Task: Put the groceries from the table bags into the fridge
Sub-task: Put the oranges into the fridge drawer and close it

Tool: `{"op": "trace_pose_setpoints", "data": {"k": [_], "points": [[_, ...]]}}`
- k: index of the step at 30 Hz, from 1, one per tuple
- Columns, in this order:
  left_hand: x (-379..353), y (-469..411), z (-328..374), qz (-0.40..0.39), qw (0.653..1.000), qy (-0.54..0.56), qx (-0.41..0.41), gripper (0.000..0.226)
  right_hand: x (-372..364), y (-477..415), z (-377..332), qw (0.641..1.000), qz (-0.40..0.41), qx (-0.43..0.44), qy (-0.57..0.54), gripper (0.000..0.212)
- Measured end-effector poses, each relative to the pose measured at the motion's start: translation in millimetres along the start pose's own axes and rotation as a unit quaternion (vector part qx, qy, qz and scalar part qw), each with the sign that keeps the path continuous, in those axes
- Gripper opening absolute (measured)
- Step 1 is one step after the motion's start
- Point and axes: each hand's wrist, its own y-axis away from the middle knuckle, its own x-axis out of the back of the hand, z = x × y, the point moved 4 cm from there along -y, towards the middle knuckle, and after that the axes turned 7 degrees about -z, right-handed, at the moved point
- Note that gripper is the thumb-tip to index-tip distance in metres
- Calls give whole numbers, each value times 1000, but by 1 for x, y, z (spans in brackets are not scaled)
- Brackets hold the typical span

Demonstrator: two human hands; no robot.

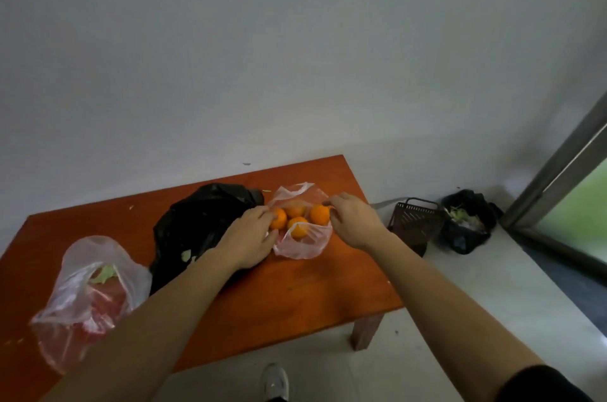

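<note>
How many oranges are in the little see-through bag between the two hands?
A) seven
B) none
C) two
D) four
D: four oranges can be counted through the clear plastic bag, which lies on the orange-brown table between the left hand and the right hand.
</note>
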Motion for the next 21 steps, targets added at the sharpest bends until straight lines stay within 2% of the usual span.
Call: {"op": "trace_pose_setpoints", "data": {"k": [4,7,10,14,18,21], "points": [[-25,-68,-26,-87,995,32,-43,9,-30,-53,12,997,-71,-37,4,33],[-43,-118,-45,-140,986,50,-76,23,-53,-90,24,988,-132,-79,3,36],[-67,-165,-68,-178,980,14,-88,8,-79,-120,32,975,-195,-107,11,39],[-99,-213,-91,-210,973,-49,-87,51,-120,-156,34,957,-250,-144,-22,42],[-116,-235,-99,-202,968,-124,-78,56,-164,-178,33,934,-318,-159,-38,67],[-120,-244,-104,-197,967,-142,-77,64,-185,-183,37,930,-316,-184,-35,79]]}}
